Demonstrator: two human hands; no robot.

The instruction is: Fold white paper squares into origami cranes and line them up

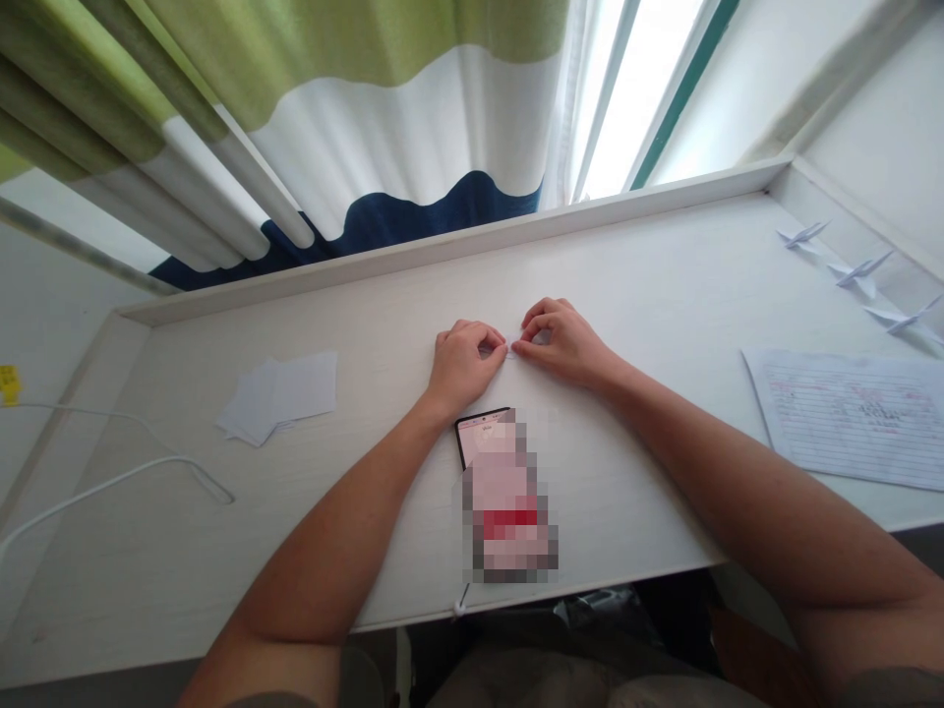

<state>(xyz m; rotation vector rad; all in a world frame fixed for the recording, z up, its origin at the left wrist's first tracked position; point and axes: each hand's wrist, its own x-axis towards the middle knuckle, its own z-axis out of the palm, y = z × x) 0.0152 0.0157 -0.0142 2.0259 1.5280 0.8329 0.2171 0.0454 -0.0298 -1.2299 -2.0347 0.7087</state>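
At the middle of the white desk, my left hand (466, 359) is closed in a pinch, its thumb and fingertips together. Facing it from the right, my right hand (564, 341) is also closed in a pinch. A small piece of white paper (509, 347) shows between the two sets of fingertips, both touching it. Most of the paper is hidden by the fingers, and its white blends into the desk, so its folds cannot be made out. Just below the hands lies a phone (481, 440), its screen lit and mostly blurred out.
Loose white paper squares (302, 386) lie fanned at the left. Several folded paper shapes (862, 270) stand along the right edge, above a lined sheet with writing (855, 413). A white cable (133, 482) runs over the left side. Curtains (413, 108) hang behind the desk's raised rim (457, 241).
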